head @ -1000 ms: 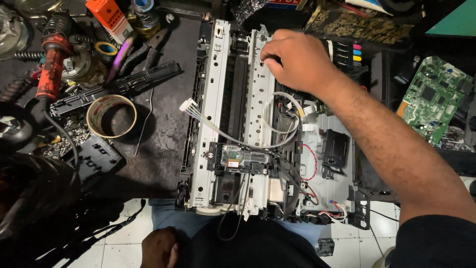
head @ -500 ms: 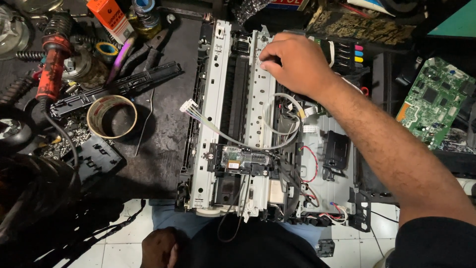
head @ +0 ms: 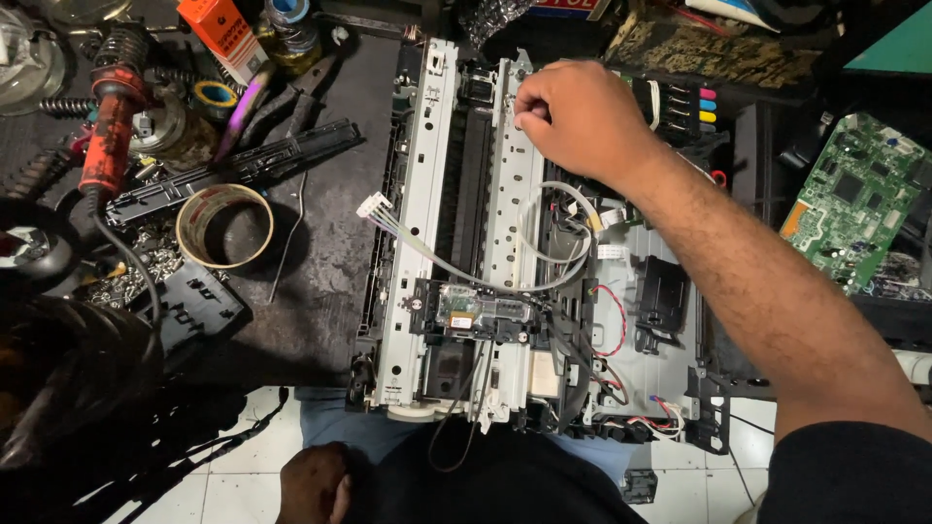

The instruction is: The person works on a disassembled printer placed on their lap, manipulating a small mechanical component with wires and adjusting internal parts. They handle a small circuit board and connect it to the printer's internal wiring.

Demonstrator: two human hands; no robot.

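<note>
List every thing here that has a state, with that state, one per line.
Grey metal printer chassis: cover off, insides exposed.
White multi-wire ribbon cable: plug end loose, unplugged.
Green circuit board: removed, lying apart at the right.
Roll of clear tape: lying flat.
Right hand: fingers curled on the chassis top.
Left hand: low, off the chassis.

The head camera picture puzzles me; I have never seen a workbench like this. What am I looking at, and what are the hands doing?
The camera sits on a person's head and looks down at their own hands. In the middle lies an opened printer frame, covers off, with grey wires and metal rails bare. The right hand rests closed on the frame's far end; what its fingers pinch is hidden. The left hand lies low by the lap, holding nothing visible. On the dark bench: a tape roll, a red-handled tool, an orange box, and a green circuit board on the right.
</note>
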